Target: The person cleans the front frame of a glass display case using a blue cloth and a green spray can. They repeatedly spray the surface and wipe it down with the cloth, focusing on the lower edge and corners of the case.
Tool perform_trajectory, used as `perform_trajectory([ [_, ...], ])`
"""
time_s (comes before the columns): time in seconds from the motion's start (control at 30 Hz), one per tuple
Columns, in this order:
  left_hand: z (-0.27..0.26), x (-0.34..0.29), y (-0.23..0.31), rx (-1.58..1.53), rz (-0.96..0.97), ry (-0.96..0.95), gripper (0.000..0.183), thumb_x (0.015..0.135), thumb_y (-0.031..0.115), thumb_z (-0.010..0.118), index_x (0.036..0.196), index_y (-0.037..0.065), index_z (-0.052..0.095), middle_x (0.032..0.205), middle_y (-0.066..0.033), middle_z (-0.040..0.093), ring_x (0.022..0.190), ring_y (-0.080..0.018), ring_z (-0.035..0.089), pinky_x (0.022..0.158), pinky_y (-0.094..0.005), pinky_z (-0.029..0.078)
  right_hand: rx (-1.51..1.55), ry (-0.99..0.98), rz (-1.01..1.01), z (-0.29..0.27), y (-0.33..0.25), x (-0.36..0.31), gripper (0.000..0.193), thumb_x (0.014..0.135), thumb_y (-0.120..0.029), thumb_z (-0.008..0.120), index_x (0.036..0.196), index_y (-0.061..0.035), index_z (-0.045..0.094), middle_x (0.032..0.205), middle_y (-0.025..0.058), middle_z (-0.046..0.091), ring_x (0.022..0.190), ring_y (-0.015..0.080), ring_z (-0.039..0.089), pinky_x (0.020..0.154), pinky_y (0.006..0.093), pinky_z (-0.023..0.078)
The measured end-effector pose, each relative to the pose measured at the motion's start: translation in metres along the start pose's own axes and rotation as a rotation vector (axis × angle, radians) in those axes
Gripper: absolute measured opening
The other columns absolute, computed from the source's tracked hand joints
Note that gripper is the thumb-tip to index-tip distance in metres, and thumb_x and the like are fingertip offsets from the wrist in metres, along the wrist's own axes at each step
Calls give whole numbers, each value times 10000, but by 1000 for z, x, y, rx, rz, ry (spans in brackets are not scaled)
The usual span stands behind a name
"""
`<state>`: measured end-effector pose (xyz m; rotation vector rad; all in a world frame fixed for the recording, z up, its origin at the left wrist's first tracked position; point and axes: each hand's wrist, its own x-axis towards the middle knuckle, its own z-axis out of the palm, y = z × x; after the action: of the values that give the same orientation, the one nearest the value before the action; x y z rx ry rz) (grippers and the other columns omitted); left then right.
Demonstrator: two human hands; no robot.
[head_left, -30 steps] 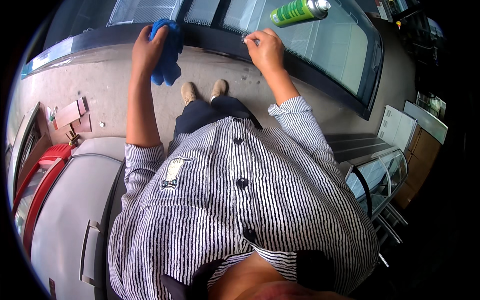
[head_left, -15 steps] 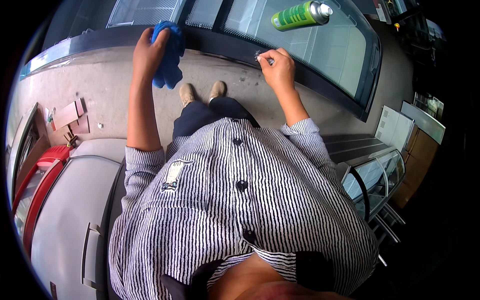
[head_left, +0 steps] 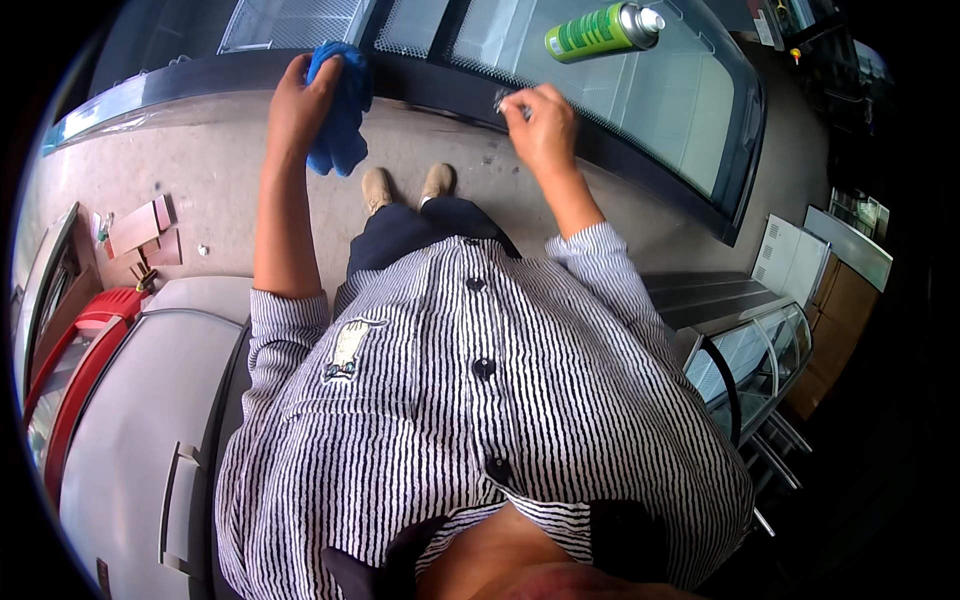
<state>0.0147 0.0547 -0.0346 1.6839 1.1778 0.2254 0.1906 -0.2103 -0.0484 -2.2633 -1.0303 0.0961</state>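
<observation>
My left hand (head_left: 300, 105) is closed on a bunched blue cloth (head_left: 342, 125), which hangs down beside the dark front edge of a glass-topped case (head_left: 640, 130). Over that same edge, farther right, my right hand (head_left: 543, 128) pinches a small crumpled grey wad (head_left: 502, 100) that looks like steel wool. Its fingers hide most of the wad. Beyond my right hand, a green spray can (head_left: 592, 33) with a white nozzle lies or stands over the glass; the angle does not show which.
Behind me at left stands a silver-grey cabinet (head_left: 140, 390) with a handle, beside a red-framed one (head_left: 75, 355). Pinkish boards (head_left: 140, 230) lie on the concrete floor (head_left: 240, 220). At right are a white panel (head_left: 790, 255), brown cardboard (head_left: 835, 320) and a glass-sided case (head_left: 770, 350).
My right hand has moved slightly left and up along the case's edge with the grey wad. My left hand and the blue cloth have barely shifted.
</observation>
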Motion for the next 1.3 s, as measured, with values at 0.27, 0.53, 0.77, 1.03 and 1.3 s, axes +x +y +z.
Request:
perform_trajectory([
  [0.27,-1,5,-9,-23,9,-24,548,854,441,641,1167,-9,642,990,-200,717,920,-288,709,819,-364,539,1,-30,41,-3,-8,-6,68,745,-88,760,763,-71,697,787,106,607,752,318,619,697,424,507],
  [0.53,-1,3,-8,2,-5,-11,570,855,443,637,1196,-14,635,996,-212,717,918,-301,712,820,-383,544,-18,-34,44,9,-17,10,55,778,-138,760,800,-101,726,778,100,621,744,299,630,688,397,516],
  [0.77,0,0,1,-6,15,3,531,863,427,637,1165,-10,642,964,-190,720,893,-281,716,789,-367,553,-81,2,108,13,-12,19,67,769,-142,773,788,-120,713,772,88,606,740,298,620,676,409,515],
  [1.03,2,2,-5,-29,3,-23,527,871,424,634,1172,-8,643,973,-184,719,892,-272,716,787,-359,554,-95,22,42,18,-8,14,72,773,-160,757,784,-134,691,798,105,597,756,329,612,697,440,514],
  [1.3,0,8,-13,-44,5,-46,534,868,441,636,1180,8,645,992,-191,721,892,-282,718,799,-365,551,-51,22,71,12,-9,1,62,767,-139,755,777,-134,694,788,118,614,756,334,626,690,438,518],
])
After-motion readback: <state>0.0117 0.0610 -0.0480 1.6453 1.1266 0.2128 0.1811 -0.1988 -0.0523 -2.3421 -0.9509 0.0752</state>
